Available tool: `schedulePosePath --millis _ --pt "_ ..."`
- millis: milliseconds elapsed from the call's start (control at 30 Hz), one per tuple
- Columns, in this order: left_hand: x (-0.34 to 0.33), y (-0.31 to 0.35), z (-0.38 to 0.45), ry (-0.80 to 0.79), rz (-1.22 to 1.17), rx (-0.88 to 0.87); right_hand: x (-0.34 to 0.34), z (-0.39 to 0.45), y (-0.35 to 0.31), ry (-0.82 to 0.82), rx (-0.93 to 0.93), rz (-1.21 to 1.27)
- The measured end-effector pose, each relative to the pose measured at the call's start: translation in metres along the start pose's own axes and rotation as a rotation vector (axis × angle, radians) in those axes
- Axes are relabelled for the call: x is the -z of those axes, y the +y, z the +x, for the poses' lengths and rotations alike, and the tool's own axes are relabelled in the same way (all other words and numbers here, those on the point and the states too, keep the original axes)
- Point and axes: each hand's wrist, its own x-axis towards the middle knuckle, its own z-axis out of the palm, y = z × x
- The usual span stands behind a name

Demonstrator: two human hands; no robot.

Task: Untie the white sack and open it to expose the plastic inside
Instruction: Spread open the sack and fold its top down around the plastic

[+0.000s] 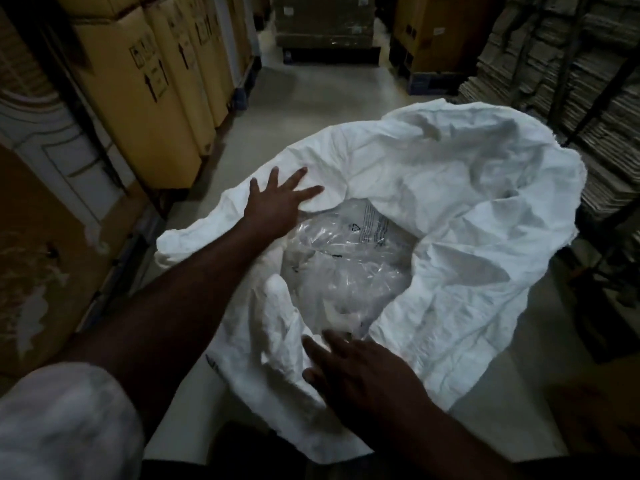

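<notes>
The white sack [460, 188] stands in front of me with its mouth spread wide and its cloth folded outward in crumpled flaps. Inside the opening lies clear plastic [346, 265] with printed text and a recycling mark. My left hand [280, 199] rests flat, fingers spread, on the far left rim of the sack. My right hand [360, 372] lies on the near rim with fingers apart, its fingertips at the edge of the plastic. Neither hand grips anything. No tie or string is visible.
Tall cardboard boxes [138, 98] on pallets line the left side. More boxes [429, 32] stand at the back. Stacks of flattened cardboard [602, 98] fill the right. A pale concrete aisle [311, 98] runs ahead beyond the sack.
</notes>
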Motion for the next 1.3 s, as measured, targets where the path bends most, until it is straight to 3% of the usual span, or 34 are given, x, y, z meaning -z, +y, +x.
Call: schedulePosePath --millis 67,167,200,300,367,400,467,567,733,867,967,1100,1300 --pt "0.002 0.001 0.004 -0.069 -0.019 0.028 -0.012 -0.006 -0.003 -0.228 0.039 -0.037" --pt "0.002 0.012 -0.001 -0.125 -0.021 0.021 -0.011 -0.006 -0.004 -0.265 0.088 -0.04" --pt "0.004 0.018 -0.006 -0.111 -0.01 0.014 -0.007 -0.006 -0.003 -0.204 0.067 -0.016" --pt "0.017 0.029 -0.026 0.007 0.032 0.03 0.01 -0.006 0.009 0.185 -0.023 0.131" --pt "0.029 0.039 -0.046 0.133 0.048 0.008 0.024 -0.002 0.029 0.413 0.011 0.055" --pt "0.033 0.047 -0.058 0.192 0.049 -0.035 0.031 0.0 0.043 0.433 0.022 -0.011" --pt "0.039 0.064 -0.087 0.241 0.024 -0.144 0.046 0.001 0.072 0.317 -0.028 -0.13" --pt "0.033 0.085 -0.127 0.188 0.01 -0.242 0.058 -0.012 0.109 0.063 -0.208 -0.233" --pt "0.006 0.077 -0.151 -0.011 0.01 -0.136 0.053 -0.051 0.159 0.028 -0.312 -0.245" --pt "0.0 0.062 -0.155 -0.071 0.001 -0.084 0.049 -0.068 0.173 0.002 -0.364 -0.142" --pt "0.014 0.068 -0.166 0.002 -0.012 -0.116 0.045 -0.071 0.156 0.227 -0.295 -0.055" --pt "0.043 0.097 -0.205 0.277 -0.085 -0.137 0.029 -0.082 0.104 0.613 -0.163 0.079" --pt "0.036 0.153 -0.285 0.287 -0.179 -0.18 -0.012 -0.099 0.039 0.606 0.065 0.089"
